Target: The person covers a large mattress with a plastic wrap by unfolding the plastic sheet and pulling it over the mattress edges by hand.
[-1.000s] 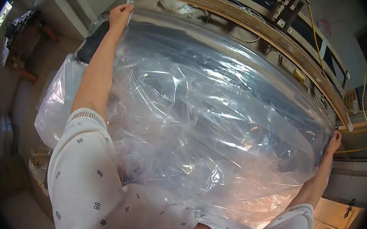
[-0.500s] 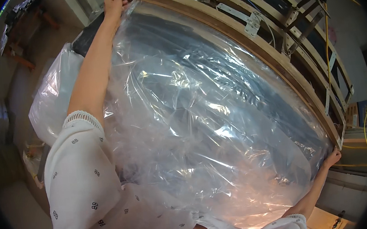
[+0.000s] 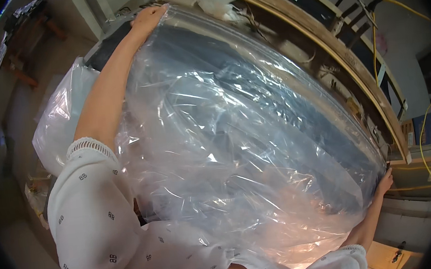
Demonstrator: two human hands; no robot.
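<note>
A large sheet of clear plastic film, seemingly a bag [image 3: 193, 121], spreads wide before me over something dark and bulky. Bright creases run across it. At its far left corner my left hand [image 3: 150, 19] is closed on the film, fingers pinched along the edge. My right hand [image 3: 385, 181] is closed at the far right corner, where the film edge ends; its fingertips are partly hidden. Between both hands the far edge is drawn out in a long line. Just beyond that edge a long wooden bar [image 3: 342, 52] stands apart from it.
Beyond the film, a bench-like frame carries metal hinges, and a crumpled white plastic piece [image 3: 217, 3] lies on it. A yellow cable [image 3: 424, 150] hangs at the right. Loose film [image 3: 63, 113] bulges at the left, and a dark table [image 3: 27, 36] stands far left.
The wooden bar with its hinges has lifted away from the film's far edge, baring the ledge under it. Both hands have come slightly nearer me, with the edge still stretched between them.
</note>
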